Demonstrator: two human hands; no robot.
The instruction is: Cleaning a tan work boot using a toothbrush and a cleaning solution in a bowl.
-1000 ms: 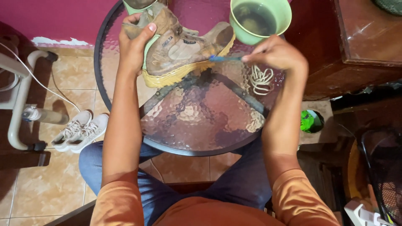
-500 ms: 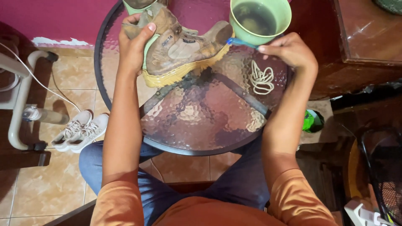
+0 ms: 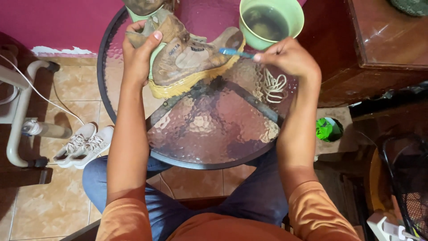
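Right hand (image 3: 290,58) beside green bowl (image 3: 272,22)

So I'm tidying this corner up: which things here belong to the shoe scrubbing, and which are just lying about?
In use:
- brown boot, steadied by the left hand
- blue brush, held in the right hand
- green bowl of murky water
- loose laces
- glass table

Lying about:
- white sneakers on the floor
- green cup on the floor
- wooden cabinet

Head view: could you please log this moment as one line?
left hand: steadies brown boot | right hand: blue toothbrush at boot | green bowl: murky water | glass table
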